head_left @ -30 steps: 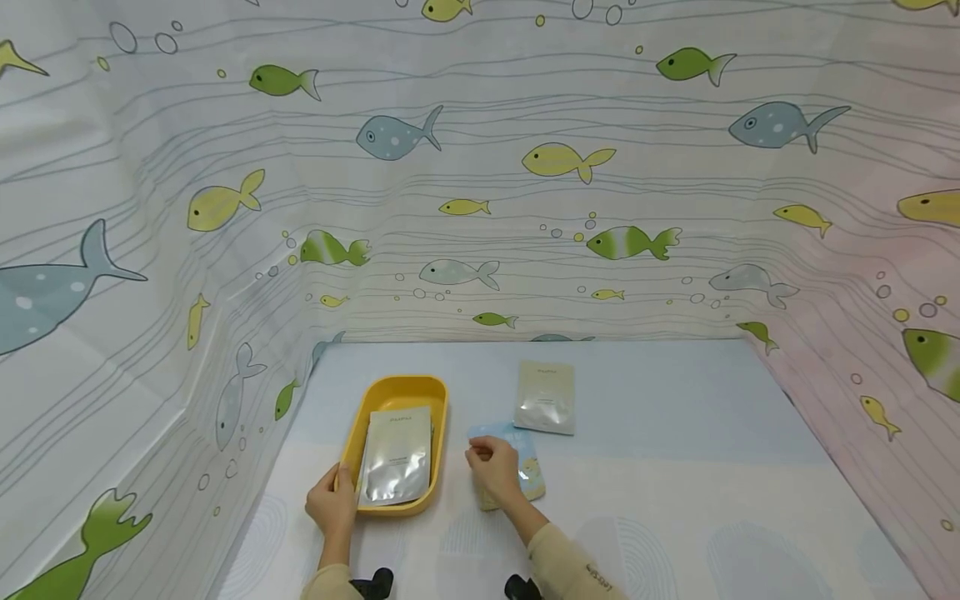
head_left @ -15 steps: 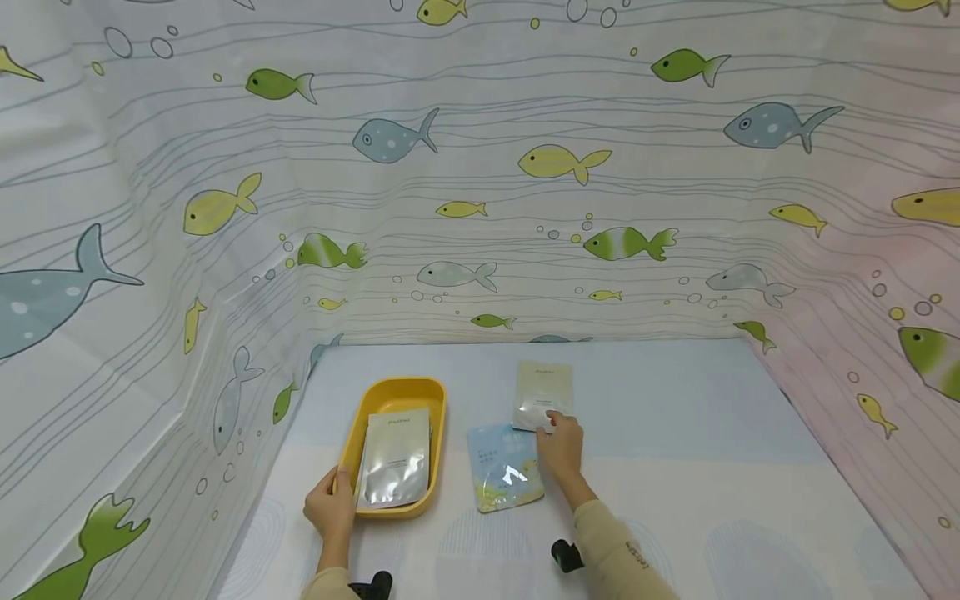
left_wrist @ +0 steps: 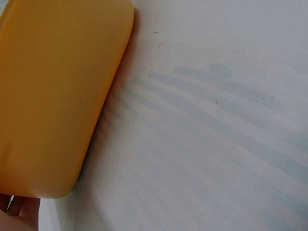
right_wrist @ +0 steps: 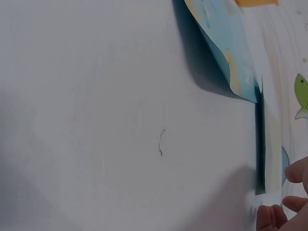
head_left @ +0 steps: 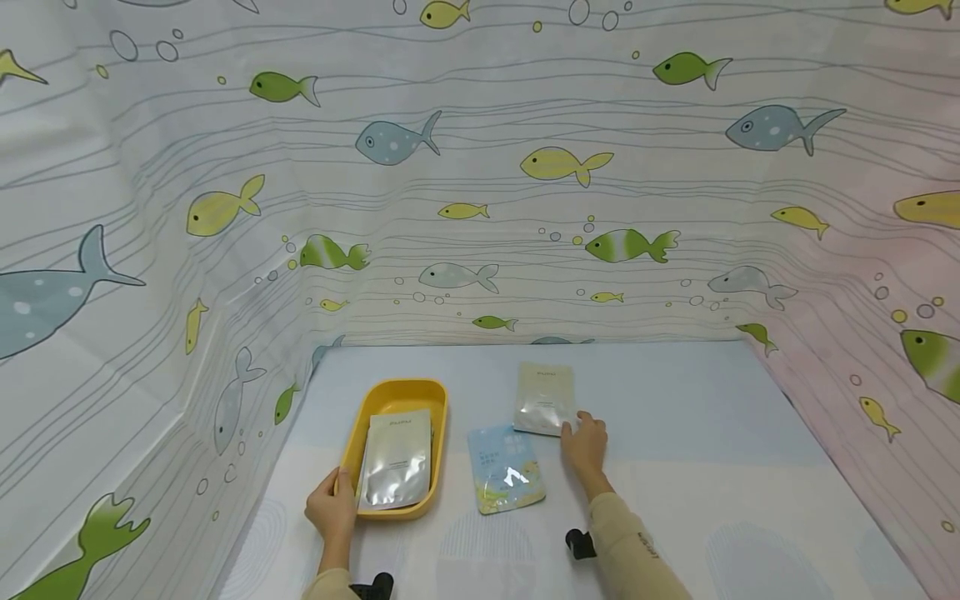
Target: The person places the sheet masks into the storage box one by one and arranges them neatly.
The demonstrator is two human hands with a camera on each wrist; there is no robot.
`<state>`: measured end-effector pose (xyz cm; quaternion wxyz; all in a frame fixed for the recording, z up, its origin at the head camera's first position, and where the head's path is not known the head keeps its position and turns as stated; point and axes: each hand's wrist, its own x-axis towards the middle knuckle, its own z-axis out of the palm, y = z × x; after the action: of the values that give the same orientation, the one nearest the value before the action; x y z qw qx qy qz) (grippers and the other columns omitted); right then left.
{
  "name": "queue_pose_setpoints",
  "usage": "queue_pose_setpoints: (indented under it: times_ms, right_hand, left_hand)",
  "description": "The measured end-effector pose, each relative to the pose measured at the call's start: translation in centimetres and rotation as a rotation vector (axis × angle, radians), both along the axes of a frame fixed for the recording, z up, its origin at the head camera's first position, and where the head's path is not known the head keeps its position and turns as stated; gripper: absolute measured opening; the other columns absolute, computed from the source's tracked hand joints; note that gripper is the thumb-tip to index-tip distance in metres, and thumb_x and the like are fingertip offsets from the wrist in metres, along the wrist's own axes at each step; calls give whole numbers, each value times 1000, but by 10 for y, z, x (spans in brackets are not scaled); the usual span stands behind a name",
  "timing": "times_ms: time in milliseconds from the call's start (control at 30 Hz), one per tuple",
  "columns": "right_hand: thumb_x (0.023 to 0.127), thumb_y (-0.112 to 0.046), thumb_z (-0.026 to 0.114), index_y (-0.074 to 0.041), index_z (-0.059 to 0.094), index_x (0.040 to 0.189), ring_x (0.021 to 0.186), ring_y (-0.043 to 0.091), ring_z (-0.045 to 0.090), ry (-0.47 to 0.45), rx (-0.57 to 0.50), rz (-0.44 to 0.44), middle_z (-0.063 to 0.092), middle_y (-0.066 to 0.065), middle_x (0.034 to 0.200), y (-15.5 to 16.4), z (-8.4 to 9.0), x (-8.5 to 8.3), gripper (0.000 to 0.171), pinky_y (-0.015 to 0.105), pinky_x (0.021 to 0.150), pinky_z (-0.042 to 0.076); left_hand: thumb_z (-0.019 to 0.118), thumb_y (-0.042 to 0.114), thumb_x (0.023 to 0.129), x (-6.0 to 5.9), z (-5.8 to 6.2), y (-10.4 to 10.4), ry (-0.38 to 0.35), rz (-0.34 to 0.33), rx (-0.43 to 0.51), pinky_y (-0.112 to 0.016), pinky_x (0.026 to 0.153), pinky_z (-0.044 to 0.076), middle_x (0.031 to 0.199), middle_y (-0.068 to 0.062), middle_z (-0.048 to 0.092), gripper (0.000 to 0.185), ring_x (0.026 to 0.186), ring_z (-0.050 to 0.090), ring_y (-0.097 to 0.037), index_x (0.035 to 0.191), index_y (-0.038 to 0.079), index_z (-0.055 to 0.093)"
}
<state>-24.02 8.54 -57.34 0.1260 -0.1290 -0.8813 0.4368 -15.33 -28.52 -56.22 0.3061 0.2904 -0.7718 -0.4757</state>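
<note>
Centrally in the head view, the yellow tray (head_left: 397, 396) is gripped by the left hand (head_left: 332, 506). The silver packet (head_left: 545, 398) is touched at its corner by the right hand (head_left: 585, 446), fingers loosely extended. Only fingertips (right_wrist: 272, 215) are shown at the wrist view's lower right.

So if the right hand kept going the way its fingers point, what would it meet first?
The right hand points up-left at the silver packet; its fingertips are already at that packet's near corner, though contact is hard to confirm.
</note>
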Motion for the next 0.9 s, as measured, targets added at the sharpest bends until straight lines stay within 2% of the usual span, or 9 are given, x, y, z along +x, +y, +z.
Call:
queue_pose_setpoints:
  times_ms: [233,467,633,733,900]
  right_hand:
    - [85,-9,61,17,55,113,99,48,55,-37,-16,5,59,35,105,4,0,-1,38,55,84,48]
    - [83,-6,62,19,57,107,89,45,62,-50,-56,-7,64,31,93,5,3,-3,34,52,79,52]
    - [80,-3,66,19,59,102,89,44,62,-95,-84,-12,65,30,93,6,3,-3,32,49,79,53]
    - [79,-3,68,18,61,100,85,40,64,-135,-155,-14,66,28,89,7,3,-4,30,45,76,54]
    - [76,0,70,15,64,96,57,21,67,-194,-331,-10,68,19,71,12,2,-7,26,24,57,53]
  left_hand:
    - [57,3,89,0,0,0,5,5,-13,-52,89,45,104,-32,62,25,104,59,-44,105,-14,65]
    - [57,3,89,0,2,1,7,11,-17,-53,89,45,103,-32,63,24,103,59,-44,104,-14,65]
    - [57,3,88,1,1,1,4,4,-14,-52,90,44,104,-32,62,24,104,58,-45,104,-14,65]
    - [57,3,88,1,1,1,10,5,-11,-52,90,44,103,-32,62,24,104,58,-46,104,-14,65]
    - [57,3,88,1,1,1,15,6,-11,-52,90,44,103,-32,62,24,104,58,-46,104,-14,65]
